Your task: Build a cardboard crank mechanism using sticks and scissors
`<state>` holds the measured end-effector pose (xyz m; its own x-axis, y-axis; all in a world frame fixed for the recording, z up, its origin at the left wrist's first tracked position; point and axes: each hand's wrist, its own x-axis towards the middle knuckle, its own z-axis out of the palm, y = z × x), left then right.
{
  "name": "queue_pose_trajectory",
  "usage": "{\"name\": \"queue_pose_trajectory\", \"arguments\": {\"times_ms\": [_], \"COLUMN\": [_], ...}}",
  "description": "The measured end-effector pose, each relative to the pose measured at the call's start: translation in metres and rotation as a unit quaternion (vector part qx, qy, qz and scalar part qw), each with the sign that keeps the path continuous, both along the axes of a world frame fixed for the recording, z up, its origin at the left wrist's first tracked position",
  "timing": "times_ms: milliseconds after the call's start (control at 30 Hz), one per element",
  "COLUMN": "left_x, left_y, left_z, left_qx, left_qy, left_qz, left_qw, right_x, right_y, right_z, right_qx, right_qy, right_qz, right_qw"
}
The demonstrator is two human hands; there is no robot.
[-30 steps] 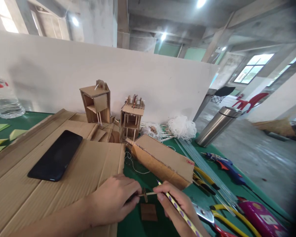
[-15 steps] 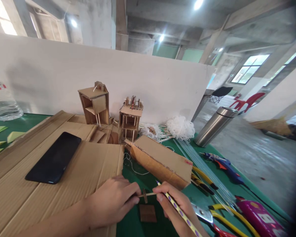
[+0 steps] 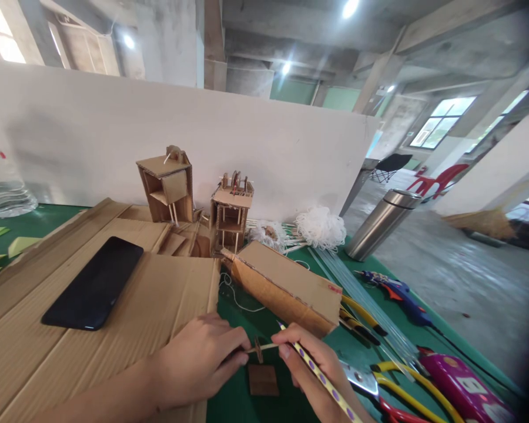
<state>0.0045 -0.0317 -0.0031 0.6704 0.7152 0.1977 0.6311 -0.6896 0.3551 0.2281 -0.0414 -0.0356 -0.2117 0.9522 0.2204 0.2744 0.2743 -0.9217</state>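
Between my two hands runs a thin wooden stick (image 3: 270,346) with a small cardboard disc (image 3: 258,349) threaded on it, seen nearly edge-on. My left hand (image 3: 205,355) pinches the stick's left end. The right end is between the fingertips of my right hand (image 3: 311,361), which also holds a yellow pencil with purple dots (image 3: 320,376), its point upward and to the left. Just below the disc, a small square of cardboard (image 3: 263,380) lies on the green tabletop (image 3: 235,405). Under my left forearm is a large cardboard sheet (image 3: 158,305).
A black phone (image 3: 94,282) rests on the sheet. Behind my hands are a cardboard box (image 3: 286,282) and two cardboard models (image 3: 165,185). To the right are pliers (image 3: 370,382), a glue gun (image 3: 397,294), clear glue sticks (image 3: 357,294) and a steel flask (image 3: 381,226).
The view has shifted very slightly, so everything sits a little further left. My hands keep the same hold on the stick and pencil.
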Motion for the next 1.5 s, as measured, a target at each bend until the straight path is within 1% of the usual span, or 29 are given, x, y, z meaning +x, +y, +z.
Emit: {"name": "queue_pose_trajectory", "arguments": {"times_ms": [333, 733, 1067, 1333, 1500], "left_x": [0.0001, -0.0003, 0.0002, -0.0010, -0.0006], "left_y": [0.0012, 0.0005, 0.0020, 0.0017, 0.0025], "left_z": [-0.0027, -0.0036, -0.0003, -0.0052, -0.0031], "left_qx": [0.005, -0.007, -0.018, -0.014, -0.019], "left_qy": [-0.010, -0.004, 0.001, -0.007, -0.024], "left_qz": [-0.002, -0.004, -0.002, -0.005, -0.012], "left_qw": [1.000, 1.000, 1.000, 1.000, 0.999], "right_x": [0.0003, 0.0018, 0.0030, 0.0034, 0.0050], "right_y": [-0.0007, 0.0001, 0.0008, 0.0011, 0.0026], "right_z": [-0.0009, -0.0032, -0.0047, -0.0031, -0.0034], "right_qx": [-0.010, -0.014, -0.017, -0.015, -0.008], "right_qy": [0.005, -0.008, -0.007, -0.018, -0.025], "right_qz": [0.000, 0.005, 0.006, 0.008, 0.031], "right_qw": [1.000, 1.000, 1.000, 1.000, 0.999]}}
